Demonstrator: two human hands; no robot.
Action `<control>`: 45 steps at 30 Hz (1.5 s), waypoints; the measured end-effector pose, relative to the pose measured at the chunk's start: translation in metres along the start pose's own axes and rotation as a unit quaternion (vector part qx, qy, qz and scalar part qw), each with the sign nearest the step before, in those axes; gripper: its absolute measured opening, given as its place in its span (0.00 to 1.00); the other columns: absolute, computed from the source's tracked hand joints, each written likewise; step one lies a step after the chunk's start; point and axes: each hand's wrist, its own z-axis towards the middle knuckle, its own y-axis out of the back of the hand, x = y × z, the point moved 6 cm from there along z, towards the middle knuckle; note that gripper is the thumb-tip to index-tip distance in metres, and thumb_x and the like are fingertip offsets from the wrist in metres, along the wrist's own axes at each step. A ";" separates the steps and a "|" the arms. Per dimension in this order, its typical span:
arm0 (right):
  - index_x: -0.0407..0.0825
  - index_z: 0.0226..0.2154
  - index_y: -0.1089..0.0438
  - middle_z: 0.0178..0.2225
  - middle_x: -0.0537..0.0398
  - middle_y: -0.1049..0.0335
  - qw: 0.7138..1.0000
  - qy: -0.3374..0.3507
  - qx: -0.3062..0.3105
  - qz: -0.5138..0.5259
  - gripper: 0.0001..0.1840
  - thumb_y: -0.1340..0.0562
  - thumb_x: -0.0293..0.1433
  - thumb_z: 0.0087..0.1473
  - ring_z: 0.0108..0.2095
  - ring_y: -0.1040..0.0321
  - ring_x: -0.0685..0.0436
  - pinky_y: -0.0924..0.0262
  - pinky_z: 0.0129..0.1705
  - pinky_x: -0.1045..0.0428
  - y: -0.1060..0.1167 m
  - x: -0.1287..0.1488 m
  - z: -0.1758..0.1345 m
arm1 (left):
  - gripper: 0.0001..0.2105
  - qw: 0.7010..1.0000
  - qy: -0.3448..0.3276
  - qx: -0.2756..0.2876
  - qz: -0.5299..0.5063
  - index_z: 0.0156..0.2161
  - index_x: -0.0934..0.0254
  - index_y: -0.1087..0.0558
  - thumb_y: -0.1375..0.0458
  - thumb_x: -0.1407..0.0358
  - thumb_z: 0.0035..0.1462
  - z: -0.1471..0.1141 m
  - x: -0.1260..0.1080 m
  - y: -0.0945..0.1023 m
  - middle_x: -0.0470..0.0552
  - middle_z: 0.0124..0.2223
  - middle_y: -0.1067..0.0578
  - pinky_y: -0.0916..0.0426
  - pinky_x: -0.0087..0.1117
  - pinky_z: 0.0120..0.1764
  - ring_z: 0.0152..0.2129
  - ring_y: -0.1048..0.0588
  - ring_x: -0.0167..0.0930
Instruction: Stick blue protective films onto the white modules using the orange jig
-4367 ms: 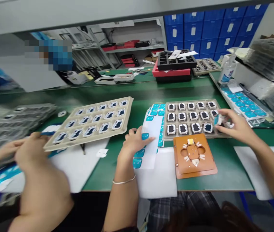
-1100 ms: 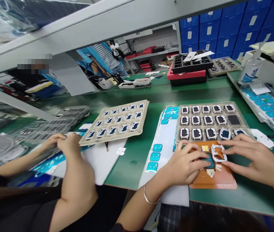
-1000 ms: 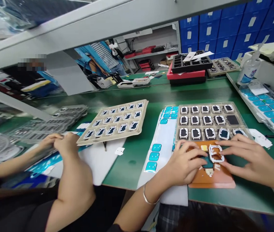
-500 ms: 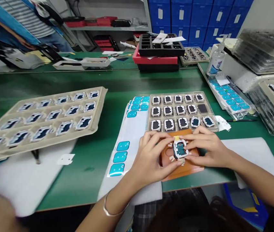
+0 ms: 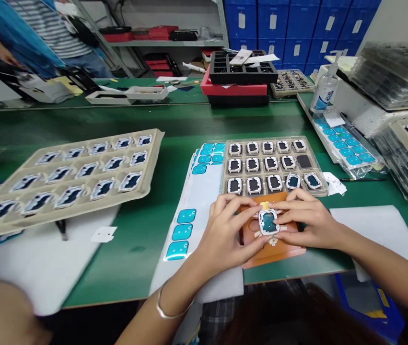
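Green workbench (image 5: pixel 178 120) with a glossy top runs across a workroom, backed by stacked blue plastic boxes (image 5: pixel 273 24) and a grey metal shelf (image 5: pixel 168 43). At its near edge, the wearer's two hands meet around a small white rounded-square frame (image 5: pixel 269 221) with a dark teal centre. The left hand (image 5: pixel 223 235) grips it from the left and the right hand (image 5: pixel 308 223) from the right, fingertips bent to its edges. It is over a flat orange-brown board (image 5: pixel 279 251); whether it rests on it or is just above cannot be told. Directly beyond lies a clear beige plastic tray (image 5: pixel 313 166) with three rows of five pockets, holding similar white frames except for one dark pocket (image 5: pixel 303 161) at the right of the middle row. Left of it lies a long white sheet (image 5: pixel 204 191) bearing teal rounded-square stickers (image 5: pixel 182 232). Farther left, a second beige tray (image 5: pixel 156 165) of frames sits tilted. Near the right end stands a clear pump bottle (image 5: pixel 324 91).
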 end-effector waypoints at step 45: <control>0.51 0.46 0.22 0.46 0.50 0.22 0.921 -0.270 -0.007 -0.279 0.19 0.45 0.33 0.58 0.43 0.31 0.35 0.34 0.47 0.39 0.056 -0.162 -0.031 | 0.27 0.870 0.480 0.100 0.063 0.51 0.61 0.28 0.37 0.58 0.42 -0.042 0.118 0.070 0.46 0.33 0.27 0.34 0.31 0.29 0.28 0.26 0.35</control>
